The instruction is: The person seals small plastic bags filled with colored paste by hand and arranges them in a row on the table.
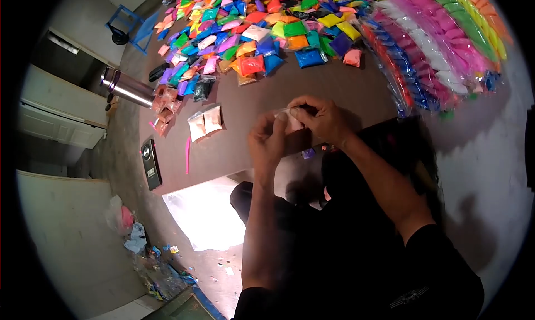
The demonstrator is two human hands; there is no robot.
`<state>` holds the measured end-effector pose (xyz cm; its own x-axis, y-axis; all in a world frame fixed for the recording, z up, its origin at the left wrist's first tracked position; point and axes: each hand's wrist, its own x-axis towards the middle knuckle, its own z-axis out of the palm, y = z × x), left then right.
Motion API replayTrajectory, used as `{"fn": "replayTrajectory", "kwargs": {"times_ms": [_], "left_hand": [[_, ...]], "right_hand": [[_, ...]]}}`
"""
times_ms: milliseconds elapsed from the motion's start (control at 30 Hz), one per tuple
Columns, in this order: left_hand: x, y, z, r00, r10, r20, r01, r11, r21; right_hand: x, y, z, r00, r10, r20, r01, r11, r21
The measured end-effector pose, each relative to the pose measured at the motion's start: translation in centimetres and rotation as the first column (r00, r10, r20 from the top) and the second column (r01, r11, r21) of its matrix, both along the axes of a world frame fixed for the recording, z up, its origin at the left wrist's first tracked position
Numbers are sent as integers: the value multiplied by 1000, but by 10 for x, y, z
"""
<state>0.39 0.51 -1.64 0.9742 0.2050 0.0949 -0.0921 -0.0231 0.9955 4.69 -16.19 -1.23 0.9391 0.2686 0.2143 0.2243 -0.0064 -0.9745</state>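
A small clear packet with pale pink contents (294, 122) is pinched between my two hands above the table's near edge. My left hand (268, 140) grips its left side with thumb and fingers. At its upper right, the thumb and fingertips of my right hand (322, 119) close on the top edge. Two cream-coloured packets (205, 122) lie side by side on the table, left of my hands. Near them is a thin pink strip (187, 155). The lower part of the held packet is partly hidden by my fingers.
Many colourful small packets (251, 33) are heaped across the far side of the brown table (239, 97). Long bagged strips of coloured packets (429, 41) lie at right. A metal flask (127, 87), brownish packets (165, 105) and a phone (150, 164) are at left. A white sheet (206, 214) hangs below the edge.
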Motion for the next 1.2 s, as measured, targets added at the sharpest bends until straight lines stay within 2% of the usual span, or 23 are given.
{"fn": "replayTrajectory", "kwargs": {"times_ms": [133,200,333,433,500,533,600,633,733,800,833,867,933,1000,1067,1100,1133,1200], "left_hand": [[-1,-8,9,1000,16,21,-17,997,77],[1,0,3,1000,-17,25,10,970,243],[0,1,-1,999,-2,34,-6,976,216],[0,-4,5,997,43,56,-55,971,235],[-10,-6,16,996,44,75,-66,948,312],[-16,-8,21,996,52,76,-77,924,375],[-35,-12,23,990,89,113,-122,934,337],[-48,-13,33,984,136,113,-165,936,311],[-83,-16,39,975,204,87,-221,928,301],[-108,-16,27,979,164,122,-205,788,581],[-117,-21,20,975,145,169,-219,747,627],[-126,-25,13,980,144,135,-197,748,634],[-144,-31,2,955,87,285,-263,697,668],[-161,-33,-2,955,45,293,-251,647,720],[-178,-33,-1,994,-60,92,-10,782,623],[-185,-32,-5,998,-53,45,16,806,592],[-188,-32,-6,998,-51,36,20,803,595],[-189,-34,-10,965,124,-230,-42,943,331]], "right_hand": [[1,-3,0,999,-28,-34,28,1000,11],[1,-2,2,1000,-16,0,16,999,29],[2,0,-1,1000,-5,18,5,999,31],[5,-2,-1,988,-46,145,45,999,10],[-2,-4,2,1000,3,-26,-1,998,58],[-6,-3,10,1000,-8,-17,9,998,63],[-24,2,20,934,-244,262,247,969,22],[-38,2,23,938,-244,247,249,968,13],[-81,1,29,968,-215,125,222,974,-41],[-114,7,23,998,-64,-22,63,998,-8],[-126,7,27,996,-56,63,57,998,-16],[-138,8,20,998,-56,28,57,998,-19],[-160,9,6,964,-35,-264,87,979,186],[-171,3,-13,964,-63,-260,105,983,151],[-180,-1,-41,918,-75,-389,143,978,149],[-185,2,-53,900,-56,-433,194,940,281],[-187,1,-63,896,-52,-441,194,939,283],[-193,-7,-78,701,83,-708,228,915,333]]}}
